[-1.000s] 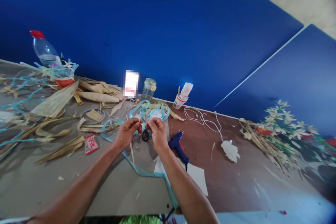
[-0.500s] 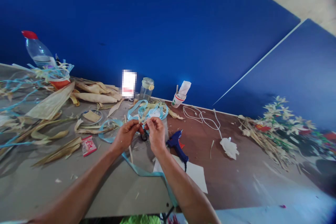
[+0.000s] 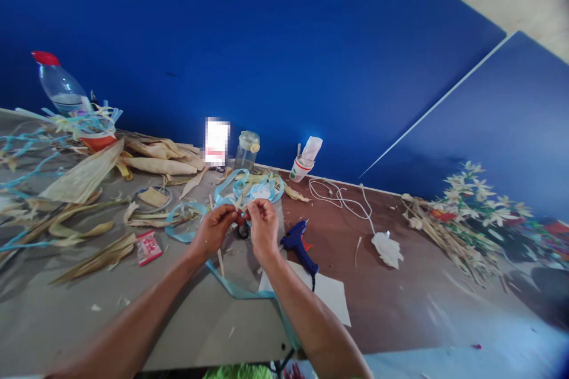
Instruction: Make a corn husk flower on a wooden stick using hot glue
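My left hand (image 3: 216,226) and my right hand (image 3: 264,225) meet fingertip to fingertip above the table. Both are closed in a pinch on a small pale corn husk strip (image 3: 240,204), mostly hidden by the fingers. Just behind them lie loops of light blue ribbon (image 3: 242,176). A further length of blue ribbon (image 3: 240,291) runs beneath my forearms to the front edge. Below the fingertips a dark round object (image 3: 242,231) shows in part, perhaps a scissors handle. Right of my right hand lies a blue glue gun (image 3: 300,246), beside a white sheet of paper (image 3: 333,296).
Dried corn husks (image 3: 160,166) and a red packet (image 3: 149,247) lie to the left. At the back stand a jar (image 3: 247,151), a paper cup (image 3: 301,169) and a plastic bottle (image 3: 64,92). A white cable (image 3: 340,195) and husk flowers (image 3: 473,195) lie right.
My hands stay pinched together at nearly the same spot, with only slight finger movement. The whole view has shifted very slightly.
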`<state>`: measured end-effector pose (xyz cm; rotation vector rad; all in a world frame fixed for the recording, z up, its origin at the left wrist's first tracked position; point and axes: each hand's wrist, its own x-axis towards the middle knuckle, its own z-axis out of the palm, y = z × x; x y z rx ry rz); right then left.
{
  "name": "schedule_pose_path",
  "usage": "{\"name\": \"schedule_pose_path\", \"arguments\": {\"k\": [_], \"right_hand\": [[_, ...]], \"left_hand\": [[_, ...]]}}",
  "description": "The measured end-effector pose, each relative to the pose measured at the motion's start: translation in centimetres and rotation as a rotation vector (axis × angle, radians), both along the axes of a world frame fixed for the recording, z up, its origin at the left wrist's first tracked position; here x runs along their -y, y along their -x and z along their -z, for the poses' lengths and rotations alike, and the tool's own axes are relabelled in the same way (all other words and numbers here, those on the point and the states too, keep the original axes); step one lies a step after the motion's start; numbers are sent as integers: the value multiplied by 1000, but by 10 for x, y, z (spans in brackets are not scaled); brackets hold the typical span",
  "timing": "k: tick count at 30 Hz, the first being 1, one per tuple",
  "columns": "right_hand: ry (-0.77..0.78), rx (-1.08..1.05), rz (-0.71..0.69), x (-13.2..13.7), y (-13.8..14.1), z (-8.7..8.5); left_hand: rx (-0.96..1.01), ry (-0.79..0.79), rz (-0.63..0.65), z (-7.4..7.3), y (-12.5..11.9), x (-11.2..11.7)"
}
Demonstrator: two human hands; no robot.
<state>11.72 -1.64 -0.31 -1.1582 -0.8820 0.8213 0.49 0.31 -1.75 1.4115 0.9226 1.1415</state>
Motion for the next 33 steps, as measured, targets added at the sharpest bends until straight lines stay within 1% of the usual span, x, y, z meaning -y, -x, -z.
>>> {"name": "schedule_pose_path", "arguments": {"k": [6,11,17,19,23,26,30,33], "right_hand": [[-5,62,43,1,0,-3],[13,63,12,1,1,-3],[17,87,15,1,2,-1],[20,77,4,1,1,-1],[21,54,-29,2,1,-3],[38,25,-59,3,1,-7],[42,7,-73,1,0,-8],[30,21,-64,-1,-1,-6]], "left_hand": [[-5,1,20,0,-1,1],[-19,-5,17,0,-1,0],[-33,9,39,0,0,0],[-1,25,65,0,0,0],[118,122,146,1,-1,-1],[192,165,179,0,-1,-1],[195,160,160,-4,0,0],[169,162,73,-4,0,-1]]}}
